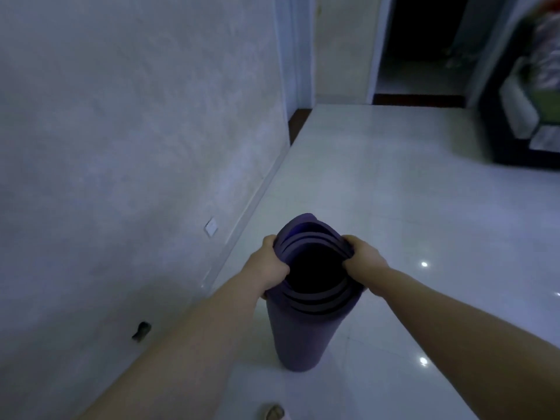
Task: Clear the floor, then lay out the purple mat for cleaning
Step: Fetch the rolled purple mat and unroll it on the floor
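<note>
The purple mat (301,338) is rolled into a loose tube and stands upright on the white tiled floor (394,207), its open top end facing me. My left hand (271,266) grips the left side of the tube's top rim. My right hand (363,262) grips the right side of the rim, thumb inside the roll. The lower end of the tube rests on the floor close to my feet.
A grey wall (121,147) with a socket (211,227) runs along the left. A dark doorway (424,47) lies ahead at the back. Dark furniture with bedding (527,110) stands at the right. A slipper toe (274,412) shows at the bottom edge.
</note>
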`<state>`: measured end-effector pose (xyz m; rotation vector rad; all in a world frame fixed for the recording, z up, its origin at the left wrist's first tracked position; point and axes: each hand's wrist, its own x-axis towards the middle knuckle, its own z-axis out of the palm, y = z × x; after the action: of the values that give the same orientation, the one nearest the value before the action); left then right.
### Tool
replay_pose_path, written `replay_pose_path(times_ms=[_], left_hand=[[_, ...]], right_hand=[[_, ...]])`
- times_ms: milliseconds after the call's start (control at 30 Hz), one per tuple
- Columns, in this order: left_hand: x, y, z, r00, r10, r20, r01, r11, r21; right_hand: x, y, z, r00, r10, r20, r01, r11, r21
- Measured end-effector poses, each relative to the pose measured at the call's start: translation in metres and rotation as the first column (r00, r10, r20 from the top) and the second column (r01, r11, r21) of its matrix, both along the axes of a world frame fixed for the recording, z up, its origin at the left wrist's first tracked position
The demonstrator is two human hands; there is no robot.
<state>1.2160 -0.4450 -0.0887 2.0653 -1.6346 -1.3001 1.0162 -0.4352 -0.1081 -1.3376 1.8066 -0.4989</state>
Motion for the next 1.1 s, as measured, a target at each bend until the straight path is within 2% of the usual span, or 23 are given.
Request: replay_pose_path(times_ms=[300,467,700,900,1100], left_hand=[[-0.149,-0.089,-0.008,0.958,-0.281,-0.056,0.281,0.96,-0.012],[-0.216,-0.144,-0.009,0.895,-0.441,-0.065,0.443,0.897,0.003],[-0.314,-0.192,0.004,0.761,-0.649,0.01,0.649,0.76,-0.031],[-0.404,-0.204,0.017,0.678,-0.735,0.0,0.732,0.675,-0.097],[-0.501,-0.19,0.017,0.641,-0.768,-0.003,0.757,0.632,-0.164]], right_hand=[[-0.137,-0.034,0.001,0.938,-0.34,-0.068,0.339,0.94,-0.02],[-0.192,-0.058,0.0,0.87,-0.484,-0.09,0.486,0.874,0.0],[-0.26,-0.069,0.003,0.718,-0.692,-0.074,0.694,0.72,-0.011],[-0.331,-0.062,0.021,0.629,-0.773,-0.08,0.77,0.634,-0.069],[-0.419,-0.045,0.032,0.566,-0.816,-0.121,0.812,0.577,-0.09]])
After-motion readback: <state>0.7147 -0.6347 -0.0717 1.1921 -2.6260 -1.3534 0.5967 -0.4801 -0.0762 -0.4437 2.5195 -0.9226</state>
